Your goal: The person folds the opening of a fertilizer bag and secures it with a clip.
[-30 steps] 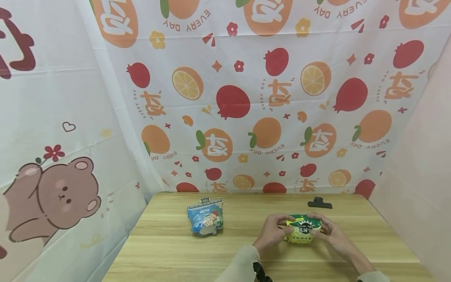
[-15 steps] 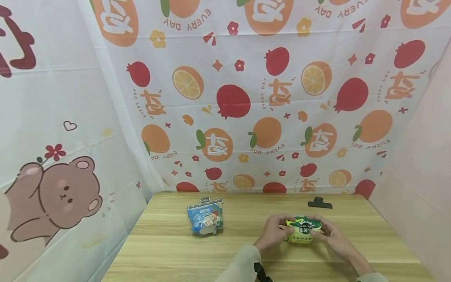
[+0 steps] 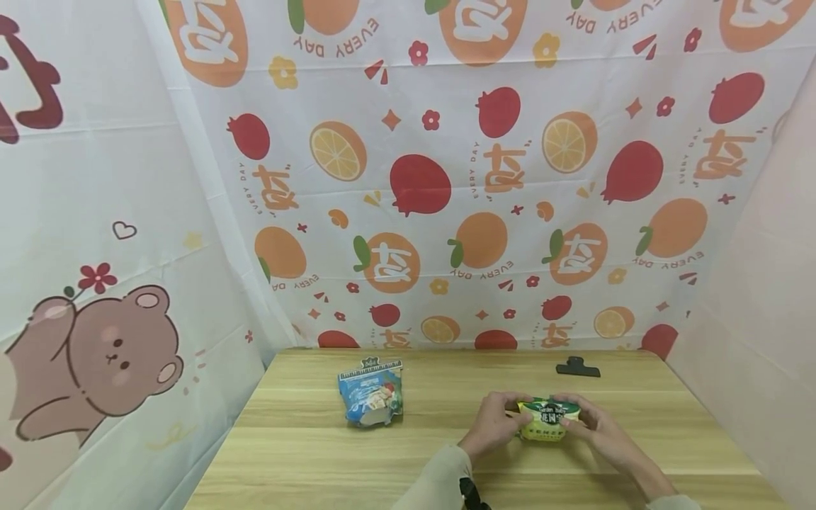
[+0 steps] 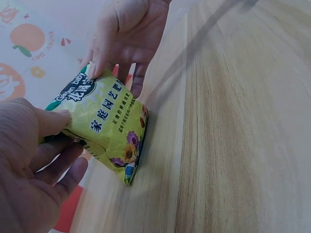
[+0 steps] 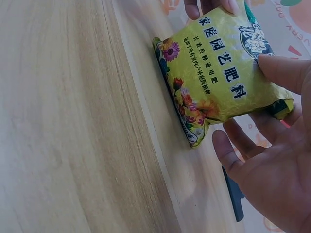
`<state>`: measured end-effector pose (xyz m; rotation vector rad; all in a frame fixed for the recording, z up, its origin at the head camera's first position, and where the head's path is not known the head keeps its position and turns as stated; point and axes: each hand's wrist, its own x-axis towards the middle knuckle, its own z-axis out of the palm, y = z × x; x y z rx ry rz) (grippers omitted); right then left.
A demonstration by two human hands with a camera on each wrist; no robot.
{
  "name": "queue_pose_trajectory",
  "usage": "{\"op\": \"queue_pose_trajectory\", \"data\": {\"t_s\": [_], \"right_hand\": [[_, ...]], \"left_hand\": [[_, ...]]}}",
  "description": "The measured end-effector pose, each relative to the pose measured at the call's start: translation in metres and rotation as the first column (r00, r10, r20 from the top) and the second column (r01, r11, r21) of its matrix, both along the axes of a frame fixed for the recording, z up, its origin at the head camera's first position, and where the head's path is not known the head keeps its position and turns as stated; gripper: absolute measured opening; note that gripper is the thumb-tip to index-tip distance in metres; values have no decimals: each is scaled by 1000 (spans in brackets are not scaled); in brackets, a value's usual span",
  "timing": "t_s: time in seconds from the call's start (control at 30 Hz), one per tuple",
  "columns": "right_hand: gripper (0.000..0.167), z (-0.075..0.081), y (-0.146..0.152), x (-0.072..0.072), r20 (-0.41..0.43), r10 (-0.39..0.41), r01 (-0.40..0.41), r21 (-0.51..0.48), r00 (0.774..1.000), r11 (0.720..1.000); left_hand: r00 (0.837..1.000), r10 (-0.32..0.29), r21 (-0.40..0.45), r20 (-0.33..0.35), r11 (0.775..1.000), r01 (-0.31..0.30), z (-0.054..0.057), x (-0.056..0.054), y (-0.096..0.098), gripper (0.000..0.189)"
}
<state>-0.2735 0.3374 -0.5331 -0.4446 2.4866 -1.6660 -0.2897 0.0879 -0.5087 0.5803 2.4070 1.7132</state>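
Yellow-and-green printed plastic packet (image 3: 547, 426): 1
Blue printed plastic packet (image 3: 368, 397): 1
Flat black clip (image 3: 578, 367): 1
Pale wood-grain table (image 3: 306, 460): 1
Bare hands (image 3: 497, 425) (image 3: 602, 433): 2

The flowered packet (image 5: 217, 77) is yellow and green, the clip (image 3: 578, 367) black.

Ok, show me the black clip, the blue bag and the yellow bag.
Black clip (image 3: 578, 370), head view, its long bar.
Blue bag (image 3: 371, 398), head view, its printed front.
Yellow bag (image 5: 219, 73), right wrist view, its printed front.
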Motion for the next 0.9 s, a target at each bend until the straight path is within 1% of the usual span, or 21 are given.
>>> {"op": "queue_pose_trajectory", "data": {"t_s": [0.17, 0.27, 0.57, 0.77, 0.9], "right_hand": [[55, 0, 0, -1, 5, -9, 9, 15, 1000, 1000], [56, 0, 0, -1, 14, -21, 20, 18, 1000, 1000], [57, 1, 0, 0, 49, -19, 19, 0, 999, 1000], [57, 1, 0, 1, 45, -6, 7, -9, 999, 1000], [57, 1, 0, 0, 32, -16, 16, -4, 999, 1000]], "left_hand": [[999, 1, -10, -34, 1000, -1, -1, 0, 0, 25], [999, 2, -16, -41, 1000, -2, -1, 1, -1, 25], [1000, -2, -35, -29, 999, 1, 0, 2, -3, 23], [1000, -5, -34, -24, 999, 4, 0, 2, -3, 21], [999, -4, -39, -34, 999, 3, 0, 3, -4, 22]]}}
